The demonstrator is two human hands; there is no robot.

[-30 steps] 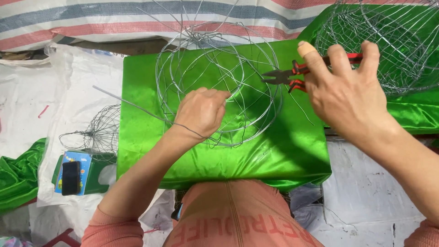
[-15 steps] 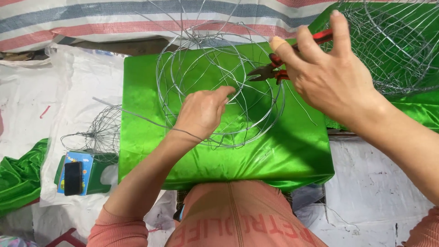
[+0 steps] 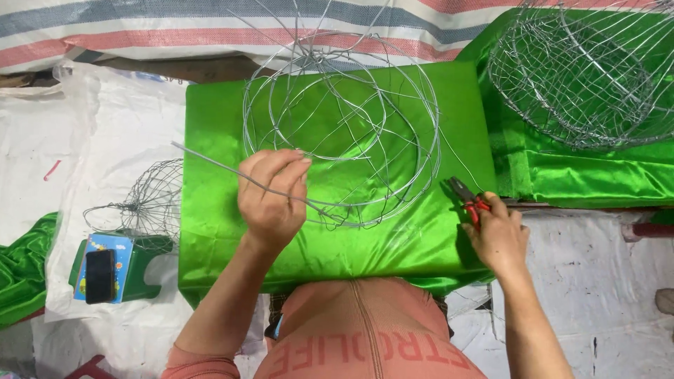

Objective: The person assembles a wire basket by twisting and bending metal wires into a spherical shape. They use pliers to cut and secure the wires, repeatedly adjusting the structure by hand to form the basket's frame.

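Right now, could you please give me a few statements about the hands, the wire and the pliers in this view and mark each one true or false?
1. The left hand pinches a loose wire at the round wire frame. True.
2. The right hand holds the red-handled pliers above the frame's middle. False: they are at the right edge of the green satin-covered block, apart from the frame.
3. A finished wire basket lies at the upper right. True.
4. The phone lies on the green block. False: it lies on a small stool at the lower left.
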